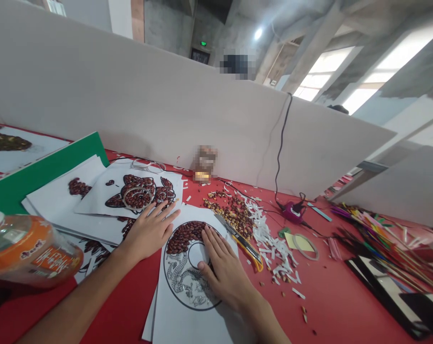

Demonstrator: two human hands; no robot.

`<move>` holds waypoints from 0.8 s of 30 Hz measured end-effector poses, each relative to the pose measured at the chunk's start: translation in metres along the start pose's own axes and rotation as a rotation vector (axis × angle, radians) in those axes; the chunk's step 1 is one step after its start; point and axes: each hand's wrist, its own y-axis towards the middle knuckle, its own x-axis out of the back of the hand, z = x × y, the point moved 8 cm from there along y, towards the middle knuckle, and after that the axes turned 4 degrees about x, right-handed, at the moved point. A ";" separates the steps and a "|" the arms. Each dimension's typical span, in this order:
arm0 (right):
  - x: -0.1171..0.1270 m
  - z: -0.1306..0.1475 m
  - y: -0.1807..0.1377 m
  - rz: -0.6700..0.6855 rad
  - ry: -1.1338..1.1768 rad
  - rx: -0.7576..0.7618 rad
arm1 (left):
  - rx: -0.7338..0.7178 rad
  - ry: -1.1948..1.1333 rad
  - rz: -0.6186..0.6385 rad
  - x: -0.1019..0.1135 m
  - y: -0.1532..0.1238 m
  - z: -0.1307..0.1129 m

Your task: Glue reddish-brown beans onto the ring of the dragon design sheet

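In front of me lies a white sheet (pixel 180 329) printed with a round dragon pattern (pixel 182 270). Dark red beans (pixel 184 236) cover the upper left of the ring. My right hand (pixel 223 267) rests flat on the ring's right side, fingers stretched towards the top and thumb near the inner circle. My left hand (pixel 146 231) lies spread at the sheet's left edge, over neighbouring papers and below a bean-covered animal picture (pixel 141 191). Neither hand grips anything. Just right of the sheet is a utility knife (pixel 241 241) with a yellow and black handle.
Loose beans and kernels (pixel 234 210) and white paper strips (pixel 274 243) lie scattered beyond the knife. A purple power socket (pixel 292 211) with cables is at right, near a tape ring (pixel 306 247). An orange-labelled jar (pixel 33 253) stands left; a pale partition (pixel 166 110) runs behind.
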 end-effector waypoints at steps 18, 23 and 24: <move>-0.001 0.008 -0.061 0.056 0.010 -0.116 | -0.001 -0.014 0.028 0.000 0.001 -0.001; -0.001 0.014 -0.076 0.025 -0.035 -0.074 | -0.007 -0.021 0.022 0.000 0.001 -0.001; -0.001 0.014 -0.079 0.014 -0.038 -0.074 | -0.008 -0.025 0.017 0.000 0.001 -0.001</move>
